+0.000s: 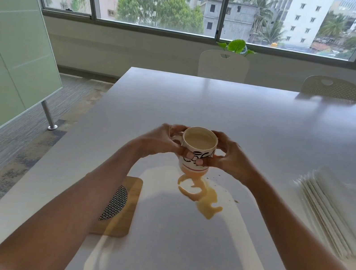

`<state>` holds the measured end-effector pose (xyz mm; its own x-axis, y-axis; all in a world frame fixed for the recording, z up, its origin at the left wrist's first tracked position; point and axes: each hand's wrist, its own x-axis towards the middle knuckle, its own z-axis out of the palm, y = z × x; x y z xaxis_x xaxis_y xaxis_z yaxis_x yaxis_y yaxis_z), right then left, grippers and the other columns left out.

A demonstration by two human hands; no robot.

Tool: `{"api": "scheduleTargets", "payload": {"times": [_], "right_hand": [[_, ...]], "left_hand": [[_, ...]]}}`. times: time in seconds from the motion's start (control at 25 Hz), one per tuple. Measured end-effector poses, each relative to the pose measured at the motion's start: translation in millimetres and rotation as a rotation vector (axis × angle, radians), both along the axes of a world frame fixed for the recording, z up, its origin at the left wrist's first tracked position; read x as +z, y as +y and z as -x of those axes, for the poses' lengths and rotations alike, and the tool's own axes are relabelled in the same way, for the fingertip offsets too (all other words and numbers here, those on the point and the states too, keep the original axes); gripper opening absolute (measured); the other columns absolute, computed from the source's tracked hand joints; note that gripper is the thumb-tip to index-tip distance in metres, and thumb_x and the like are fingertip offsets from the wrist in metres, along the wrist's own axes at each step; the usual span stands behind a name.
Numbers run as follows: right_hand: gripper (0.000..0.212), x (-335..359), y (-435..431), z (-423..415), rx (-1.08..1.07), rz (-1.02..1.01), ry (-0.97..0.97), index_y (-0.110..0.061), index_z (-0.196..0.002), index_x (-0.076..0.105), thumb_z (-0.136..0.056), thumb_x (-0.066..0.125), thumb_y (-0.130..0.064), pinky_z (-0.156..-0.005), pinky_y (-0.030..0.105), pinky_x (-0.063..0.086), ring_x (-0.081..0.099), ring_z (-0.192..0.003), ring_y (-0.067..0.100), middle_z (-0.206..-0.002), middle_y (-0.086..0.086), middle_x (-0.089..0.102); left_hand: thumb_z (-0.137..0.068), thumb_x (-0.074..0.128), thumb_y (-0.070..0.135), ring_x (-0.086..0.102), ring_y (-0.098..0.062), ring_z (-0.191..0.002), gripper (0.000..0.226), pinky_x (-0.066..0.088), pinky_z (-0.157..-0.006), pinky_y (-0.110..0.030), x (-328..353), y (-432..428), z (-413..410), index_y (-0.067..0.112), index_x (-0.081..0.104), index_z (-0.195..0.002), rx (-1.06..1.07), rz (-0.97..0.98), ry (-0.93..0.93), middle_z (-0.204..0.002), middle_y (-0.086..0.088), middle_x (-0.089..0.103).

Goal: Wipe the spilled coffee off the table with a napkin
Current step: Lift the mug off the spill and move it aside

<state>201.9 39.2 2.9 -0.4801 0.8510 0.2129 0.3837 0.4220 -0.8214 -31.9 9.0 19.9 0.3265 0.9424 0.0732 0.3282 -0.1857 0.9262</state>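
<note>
A white mug [197, 148] with black lettering and milky coffee inside is held above the white table [267, 131]. My left hand [161, 142] wraps its left side by the handle, and my right hand [227, 157] wraps its right side. Directly below the mug a tan coffee spill [205, 198] spreads toward me and to the right, with small droplets around it. A stack of white napkins [333, 212] lies at the table's right edge, away from both hands.
A wooden coaster [123, 208] with a woven black-and-white centre lies left of the spill, partly hidden by my left forearm. Two white chairs [223, 66] stand at the table's far side below the windows. A glass partition [10, 48] stands on the left.
</note>
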Motion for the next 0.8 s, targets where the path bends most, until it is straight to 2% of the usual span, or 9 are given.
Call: {"api": "scheduleTargets", "payload": {"times": [0.16, 0.44, 0.8], "right_hand": [[0.077, 7, 11, 6, 0.017, -0.032, -0.009, -0.016, -0.13, 0.051, -0.063, 0.088, -0.015, -0.099, 0.049, 0.05, 0.06, -0.115, 0.015, -0.122, -0.002, 0.065], [0.076, 15, 32, 26, 0.05, -0.046, -0.012, -0.015, -0.13, 0.051, -0.064, 0.087, -0.014, -0.099, 0.05, 0.05, 0.06, -0.116, 0.017, -0.122, 0.0, 0.064], [0.076, 10, 66, 62, 0.086, 0.012, -0.014, -0.018, -0.129, 0.05, -0.063, 0.087, -0.012, -0.099, 0.049, 0.049, 0.059, -0.117, 0.017, -0.122, 0.0, 0.064]], "left_hand": [[-0.076, 0.08, 0.001, 0.065, -0.013, -0.111, 0.06, 0.056, -0.081, -0.022, 9, 6, 6, 0.015, 0.06, -0.131, 0.012, -0.004, 0.014, -0.119, -0.002, 0.07], [-0.077, 0.079, 0.003, 0.064, -0.016, -0.114, 0.061, 0.056, -0.089, -0.029, 19, 17, 22, 0.013, 0.058, -0.133, 0.04, -0.011, 0.042, -0.121, -0.003, 0.069], [-0.078, 0.078, 0.002, 0.063, -0.018, -0.115, 0.061, 0.056, -0.089, -0.028, 16, 38, 51, 0.015, 0.057, -0.134, 0.1, 0.033, 0.055, -0.122, -0.004, 0.069]]}}
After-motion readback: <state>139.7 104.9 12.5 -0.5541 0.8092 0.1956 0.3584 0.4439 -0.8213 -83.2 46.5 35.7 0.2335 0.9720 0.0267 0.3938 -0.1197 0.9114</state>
